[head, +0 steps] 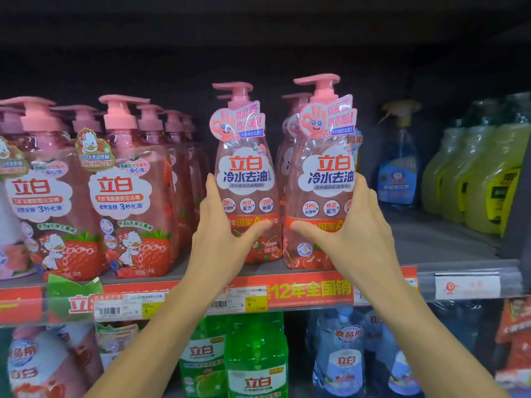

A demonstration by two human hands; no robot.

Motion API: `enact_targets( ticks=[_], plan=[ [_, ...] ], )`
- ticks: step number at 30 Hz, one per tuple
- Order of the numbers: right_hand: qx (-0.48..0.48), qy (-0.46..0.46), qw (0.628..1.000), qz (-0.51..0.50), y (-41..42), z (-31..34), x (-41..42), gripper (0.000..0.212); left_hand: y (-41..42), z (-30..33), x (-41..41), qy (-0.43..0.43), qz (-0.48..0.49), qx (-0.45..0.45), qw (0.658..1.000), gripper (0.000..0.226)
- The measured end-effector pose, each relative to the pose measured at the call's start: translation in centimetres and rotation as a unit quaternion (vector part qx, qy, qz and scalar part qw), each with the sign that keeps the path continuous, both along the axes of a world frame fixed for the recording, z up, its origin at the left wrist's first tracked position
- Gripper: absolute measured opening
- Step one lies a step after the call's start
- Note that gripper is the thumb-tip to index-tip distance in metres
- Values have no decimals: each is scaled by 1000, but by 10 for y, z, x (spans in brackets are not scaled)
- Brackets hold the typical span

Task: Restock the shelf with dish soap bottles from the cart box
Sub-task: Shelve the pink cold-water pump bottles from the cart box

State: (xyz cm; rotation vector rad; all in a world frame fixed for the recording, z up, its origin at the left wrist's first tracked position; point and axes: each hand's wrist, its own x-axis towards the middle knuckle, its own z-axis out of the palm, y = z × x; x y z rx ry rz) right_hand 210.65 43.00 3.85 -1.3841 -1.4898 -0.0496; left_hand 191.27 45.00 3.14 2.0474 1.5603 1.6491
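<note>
Two hands set pink 立白 dish soap bottles on the shelf.

The left hand [222, 239] curls round the left bottle [247, 179], thumb across its orange band; the right hand [349, 234] grips the right bottle [323, 179] the same way, at the first bottle's 3 o'clock. Both bottles stand upright at the shelf [448, 242] front, labelled 立白 冷水去油, with hand-shaped neck tags reading 别浪费热水啦. At 9 o'clock stand strawberry bottles [132, 193] marked 3秒化油; at 3 o'clock a blue spray bottle [398, 170] and yellow-green bottles [485, 173]. The red shelf strip [310, 290] at 6 o'clock reads 12年全国销, beside a price tag [255, 301] showing 15.80.
</note>
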Motion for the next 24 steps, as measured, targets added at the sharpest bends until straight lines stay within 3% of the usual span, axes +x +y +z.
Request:
enact_targets(
  ticks=[3, 7, 10, 24],
  plan=[
    [-28, -37, 999, -9, -3, 3, 1, 117, -1, -2, 3, 32, 14, -21, 999, 112],
    [-31, -18, 999, 23, -2, 2, 4, 107, -4, -16, 8, 152, 137, -24, 978, 105],
    [-31, -5, 998, 48, -1, 3, 6, 103, -8, -33, 11, 195, 196, -6, 961, 102],
    [-50, 22, 992, 114, 35, 3, 16, 106, -11, -46, 6, 248, 213, -9, 945, 112]
  ],
)
